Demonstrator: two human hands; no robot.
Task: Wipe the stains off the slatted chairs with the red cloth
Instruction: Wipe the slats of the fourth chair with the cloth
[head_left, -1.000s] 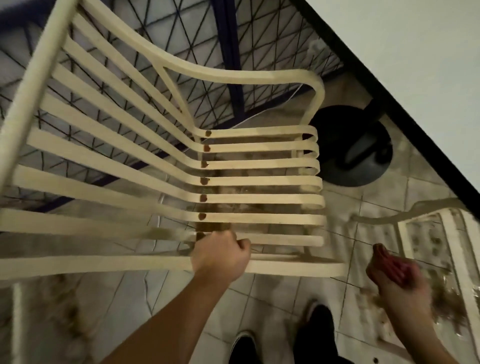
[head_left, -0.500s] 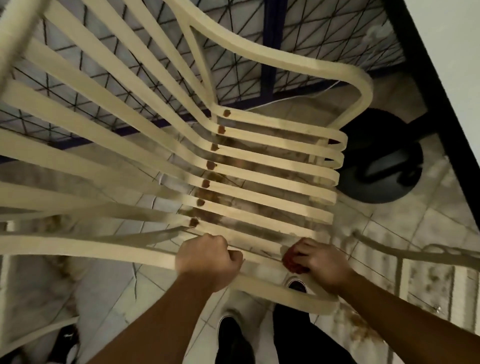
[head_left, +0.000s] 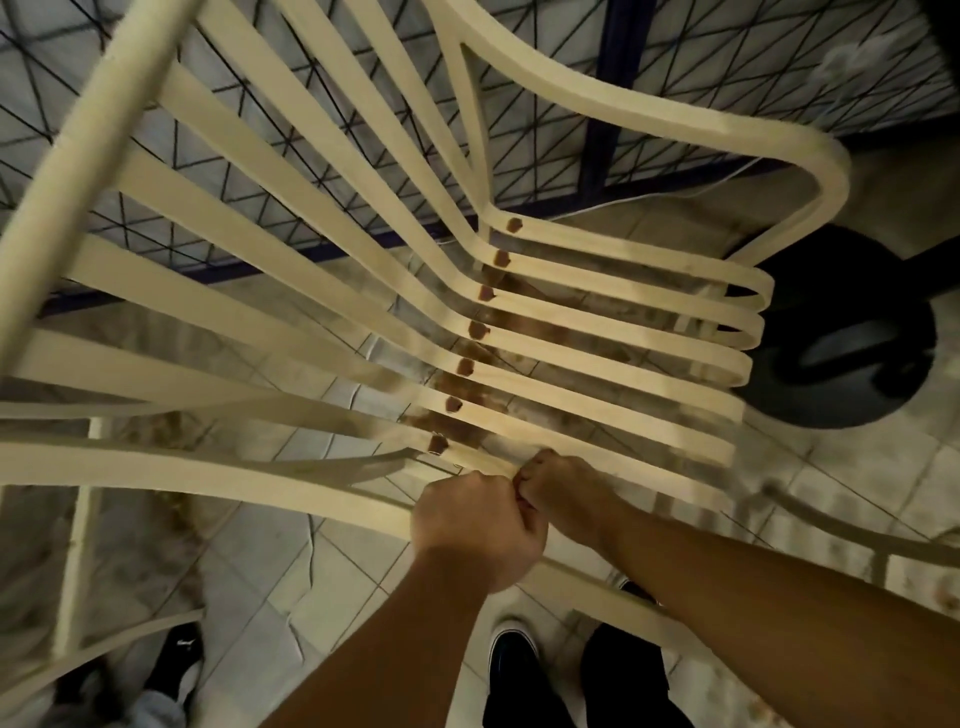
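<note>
A cream slatted chair (head_left: 613, 332) fills the view, seen from above. Several brown stains (head_left: 478, 329) run in a row down the bend of its seat slats, the nearest one (head_left: 438, 442) just left of my hands. My left hand (head_left: 475, 527) grips the front slat in a fist. My right hand (head_left: 569, 499) lies with curled fingers on the second slat from the front, touching the left hand. The red cloth is hidden under the right hand.
A round black base (head_left: 841, 332) stands on the tiled floor beyond the chair's right side. A wire mesh fence (head_left: 571, 67) runs along the back. Another cream chair's arm (head_left: 857, 535) shows at right. My black shoes (head_left: 511, 654) are below; another shoe (head_left: 179, 654) is at lower left.
My right hand came in from the right with the red cloth, landed on a front slat and slid left up against my left hand. The view moved closer to the chair.
</note>
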